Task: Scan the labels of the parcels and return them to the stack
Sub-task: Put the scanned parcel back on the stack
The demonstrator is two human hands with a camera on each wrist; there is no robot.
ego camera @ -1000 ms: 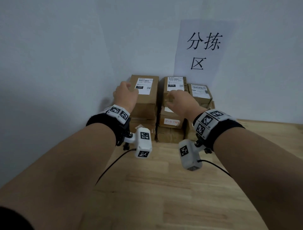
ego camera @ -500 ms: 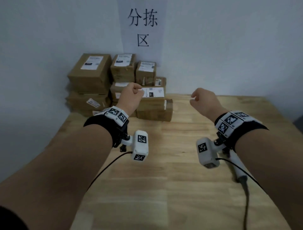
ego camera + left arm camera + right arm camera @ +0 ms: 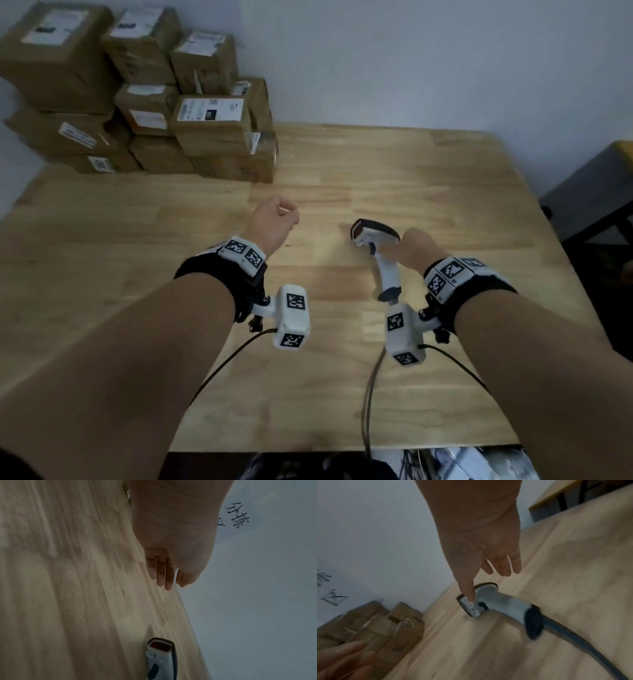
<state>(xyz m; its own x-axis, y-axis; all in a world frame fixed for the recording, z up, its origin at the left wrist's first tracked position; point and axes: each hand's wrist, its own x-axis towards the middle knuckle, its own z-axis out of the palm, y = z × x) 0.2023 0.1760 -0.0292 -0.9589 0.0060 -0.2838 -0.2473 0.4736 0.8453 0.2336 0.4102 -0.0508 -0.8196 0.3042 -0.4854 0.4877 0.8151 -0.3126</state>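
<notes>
The stack of brown cardboard parcels (image 3: pixel 137 96) with white labels stands in the far left corner of the wooden table (image 3: pixel 428 164); the parcels (image 3: pixel 376 622) also show in the right wrist view. A white and black handheld scanner (image 3: pixel 375 233) lies on the table, head pointing away. My right hand (image 3: pixel 409 245) hovers just right of its handle, fingers straight, thumb (image 3: pixel 467 588) over the scanner (image 3: pixel 496 601) head; I cannot tell if it touches. My left hand (image 3: pixel 274 219) hangs above the table centre, loosely curled and holding nothing. Its fingers (image 3: pixel 163 577) are relaxed, with the scanner (image 3: pixel 160 655) below.
The scanner's dark cable (image 3: pixel 368 394) runs back over the near table edge. A dark grey stand (image 3: pixel 596 192) sits off the table's right side. A paper sign (image 3: pixel 238 516) with black characters hangs on the wall behind the stack.
Both hands have pulled back from the parcel stack, holding nothing. The view has swung right and down. My right hand has dropped beside the scanner; my left hand has come to the table's middle.
</notes>
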